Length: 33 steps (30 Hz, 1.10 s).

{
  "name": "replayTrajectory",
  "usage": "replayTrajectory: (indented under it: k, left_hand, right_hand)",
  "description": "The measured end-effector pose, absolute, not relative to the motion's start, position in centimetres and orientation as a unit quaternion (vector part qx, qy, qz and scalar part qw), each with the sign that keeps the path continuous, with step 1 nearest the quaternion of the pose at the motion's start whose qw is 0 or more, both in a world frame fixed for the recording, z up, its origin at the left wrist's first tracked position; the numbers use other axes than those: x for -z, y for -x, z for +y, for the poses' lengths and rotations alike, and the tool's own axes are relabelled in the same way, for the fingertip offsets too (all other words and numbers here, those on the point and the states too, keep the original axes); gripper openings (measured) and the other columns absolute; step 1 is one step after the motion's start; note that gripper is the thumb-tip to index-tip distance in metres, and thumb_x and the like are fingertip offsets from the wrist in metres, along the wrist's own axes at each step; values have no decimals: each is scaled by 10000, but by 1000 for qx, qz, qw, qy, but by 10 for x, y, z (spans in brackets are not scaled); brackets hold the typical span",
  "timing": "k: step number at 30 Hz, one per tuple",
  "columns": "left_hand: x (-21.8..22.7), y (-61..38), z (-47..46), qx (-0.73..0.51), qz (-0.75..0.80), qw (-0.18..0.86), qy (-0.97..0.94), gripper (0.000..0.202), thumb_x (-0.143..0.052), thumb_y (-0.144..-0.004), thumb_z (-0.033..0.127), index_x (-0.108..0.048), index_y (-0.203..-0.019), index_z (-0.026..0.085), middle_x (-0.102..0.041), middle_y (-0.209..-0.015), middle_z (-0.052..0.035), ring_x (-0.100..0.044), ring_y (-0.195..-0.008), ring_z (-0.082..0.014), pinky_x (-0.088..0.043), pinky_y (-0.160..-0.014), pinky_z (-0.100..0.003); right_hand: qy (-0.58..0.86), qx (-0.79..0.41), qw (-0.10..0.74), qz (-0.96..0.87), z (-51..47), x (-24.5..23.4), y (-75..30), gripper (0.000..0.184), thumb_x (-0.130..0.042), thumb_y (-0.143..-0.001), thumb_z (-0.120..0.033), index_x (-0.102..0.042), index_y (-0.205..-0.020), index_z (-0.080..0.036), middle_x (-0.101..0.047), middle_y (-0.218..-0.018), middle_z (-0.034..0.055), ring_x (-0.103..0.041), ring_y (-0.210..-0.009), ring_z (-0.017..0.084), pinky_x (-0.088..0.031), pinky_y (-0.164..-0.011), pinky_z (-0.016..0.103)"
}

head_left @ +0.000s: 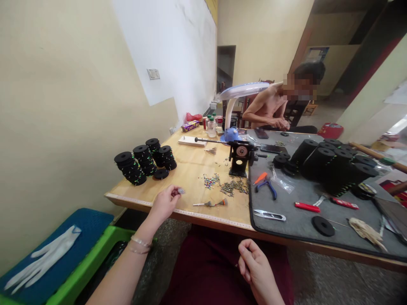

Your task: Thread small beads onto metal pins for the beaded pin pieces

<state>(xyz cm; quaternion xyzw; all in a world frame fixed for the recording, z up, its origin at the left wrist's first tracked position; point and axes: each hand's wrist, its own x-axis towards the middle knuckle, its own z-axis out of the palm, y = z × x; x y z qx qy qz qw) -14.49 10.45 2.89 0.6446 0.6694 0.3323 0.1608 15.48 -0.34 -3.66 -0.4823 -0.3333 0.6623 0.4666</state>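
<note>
My left hand rests at the near edge of the wooden table and pinches a small silvery piece between thumb and fingers. My right hand hangs below the table edge over my lap, fingers curled together; whether anything is in them I cannot make out. Just right of the left hand lie a small brush-like tool, a scatter of coloured beads and a pile of small metal parts.
Stacks of black spools stand at the left. A black hand-crank winder sits mid-table. A grey mat holds pliers, snips, red cutters and more black spools. Another person sits at the far end. A white glove lies on a blue stool.
</note>
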Motion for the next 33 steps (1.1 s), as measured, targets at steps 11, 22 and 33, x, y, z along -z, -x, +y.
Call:
replayTrajectory:
  k: [11,22,33]
  left_hand:
    - [1,9,0,-368,438,761,-307,260,-712,-707,314,-582,-843,136,-595,-732,-19,-570,-659,-120,-392,-543,-213]
    - [14,-1,1,-359,426,788,-262,259,-728,-708,304,-581,-832,131,-615,-724,-29,-569,-649,-117,-346,-556,-221]
    - [11,-6,-1,-338,408,780,-334,227,-663,-762,339,-570,-803,136,-599,-660,-21,-523,-591,-105,-321,-537,-226]
  right_hand:
    - [489,-683,432,-326,-7,22,-143,443,-645,-700,-591,-466,-765,-192,-538,-368,-69,-310,-247,28,-166,-270,111]
    - [506,-651,486,-288,-5,27,-146,442,-651,-699,-586,-487,-768,-182,-529,-368,-75,-337,-263,33,-215,-284,113]
    - [504,-663,461,-305,-5,29,-143,443,-649,-702,-583,-497,-747,-170,-550,-384,-59,-363,-273,34,-228,-289,115]
